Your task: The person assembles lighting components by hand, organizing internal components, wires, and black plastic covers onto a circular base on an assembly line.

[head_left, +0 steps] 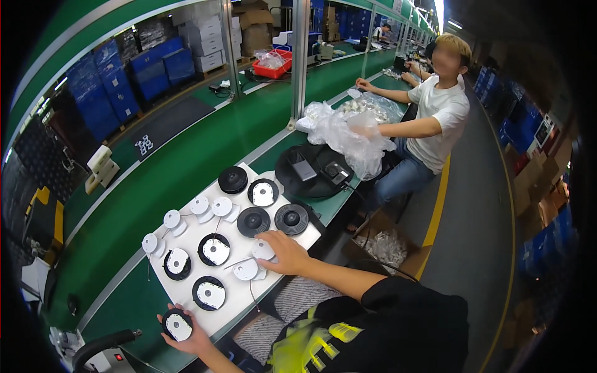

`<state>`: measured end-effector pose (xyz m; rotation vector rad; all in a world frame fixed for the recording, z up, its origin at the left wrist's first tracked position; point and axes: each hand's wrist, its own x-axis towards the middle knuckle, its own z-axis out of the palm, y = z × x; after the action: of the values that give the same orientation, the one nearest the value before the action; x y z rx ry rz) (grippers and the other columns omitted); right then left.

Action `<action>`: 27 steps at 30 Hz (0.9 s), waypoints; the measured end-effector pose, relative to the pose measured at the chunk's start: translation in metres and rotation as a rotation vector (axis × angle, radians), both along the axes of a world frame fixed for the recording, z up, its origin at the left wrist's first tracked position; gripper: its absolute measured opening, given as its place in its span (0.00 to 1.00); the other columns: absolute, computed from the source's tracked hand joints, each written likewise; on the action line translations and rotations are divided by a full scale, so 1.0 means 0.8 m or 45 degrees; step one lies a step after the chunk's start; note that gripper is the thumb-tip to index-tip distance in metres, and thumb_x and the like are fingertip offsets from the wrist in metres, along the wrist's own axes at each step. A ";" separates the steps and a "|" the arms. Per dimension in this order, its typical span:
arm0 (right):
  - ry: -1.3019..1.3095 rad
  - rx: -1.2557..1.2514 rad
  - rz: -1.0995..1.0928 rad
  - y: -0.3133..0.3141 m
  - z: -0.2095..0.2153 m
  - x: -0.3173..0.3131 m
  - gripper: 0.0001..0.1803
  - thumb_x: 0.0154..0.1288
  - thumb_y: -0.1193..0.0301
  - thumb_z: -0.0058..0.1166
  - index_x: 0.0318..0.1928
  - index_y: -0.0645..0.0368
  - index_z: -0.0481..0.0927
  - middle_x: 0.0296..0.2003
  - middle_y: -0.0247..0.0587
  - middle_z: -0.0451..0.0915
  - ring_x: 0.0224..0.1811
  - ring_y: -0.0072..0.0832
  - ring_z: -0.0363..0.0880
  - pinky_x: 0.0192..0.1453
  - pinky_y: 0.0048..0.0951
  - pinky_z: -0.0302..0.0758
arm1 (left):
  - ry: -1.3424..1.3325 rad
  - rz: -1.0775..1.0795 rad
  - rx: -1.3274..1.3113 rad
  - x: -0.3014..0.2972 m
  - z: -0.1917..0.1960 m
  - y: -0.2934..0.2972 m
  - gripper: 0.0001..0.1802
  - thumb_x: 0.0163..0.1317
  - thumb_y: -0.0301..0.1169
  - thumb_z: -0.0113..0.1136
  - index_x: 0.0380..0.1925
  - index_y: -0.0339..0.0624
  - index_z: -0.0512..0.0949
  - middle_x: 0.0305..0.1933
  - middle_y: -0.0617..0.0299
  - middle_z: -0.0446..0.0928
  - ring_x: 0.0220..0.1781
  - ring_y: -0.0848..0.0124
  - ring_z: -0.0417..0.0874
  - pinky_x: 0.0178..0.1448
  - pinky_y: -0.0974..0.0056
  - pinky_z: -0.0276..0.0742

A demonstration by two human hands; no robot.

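My left hand [198,339] is wrapped round a black round housing with a white plate [178,326] set in it, off the near left corner of a white board [239,289]. At the board's right part, my right hand [285,253] has its fingers closed round a small white rounded part [262,249]. Just beside that hand lies a similar white part with a thin wire [246,270]. Several black housings with white plates stand on the board, among them one near the middle [214,249] and one closer to me [209,293].
More white parts with wires [175,222] line the board's far edge. Black ribbed discs [253,221] sit at its right end. Beyond are a black round tray with devices [311,171] and plastic bags [345,133], where a co-worker [444,102] sits. A black-handled machine [102,354] stands lower left.
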<state>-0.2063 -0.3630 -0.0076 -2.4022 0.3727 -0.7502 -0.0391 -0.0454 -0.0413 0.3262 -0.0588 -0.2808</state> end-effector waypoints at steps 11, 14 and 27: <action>-0.039 -0.019 -0.015 -0.001 -0.004 -0.007 0.34 0.58 0.57 0.62 0.62 0.56 0.69 0.53 0.50 0.73 0.55 0.46 0.72 0.59 0.41 0.73 | -0.018 -0.114 -0.110 0.005 -0.011 0.005 0.28 0.66 0.46 0.50 0.64 0.51 0.70 0.67 0.41 0.66 0.65 0.46 0.67 0.60 0.47 0.72; -0.098 -0.059 -0.013 -0.002 -0.010 -0.004 0.34 0.58 0.57 0.62 0.62 0.55 0.69 0.53 0.51 0.72 0.56 0.47 0.72 0.59 0.41 0.73 | 0.050 -0.119 -0.106 0.004 -0.007 0.002 0.28 0.66 0.47 0.49 0.64 0.50 0.71 0.68 0.41 0.65 0.64 0.46 0.67 0.60 0.47 0.72; 0.011 0.015 -0.043 0.006 -0.008 -0.003 0.35 0.58 0.55 0.64 0.62 0.56 0.69 0.54 0.51 0.72 0.58 0.46 0.71 0.61 0.40 0.71 | -0.051 -0.128 -0.151 -0.002 -0.008 0.009 0.29 0.67 0.45 0.49 0.66 0.49 0.68 0.70 0.40 0.63 0.66 0.47 0.66 0.61 0.49 0.70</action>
<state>-0.2083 -0.3579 -0.0138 -2.3944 0.4208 -0.7507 -0.0408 -0.0385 -0.0475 0.2115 -0.1313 -0.3685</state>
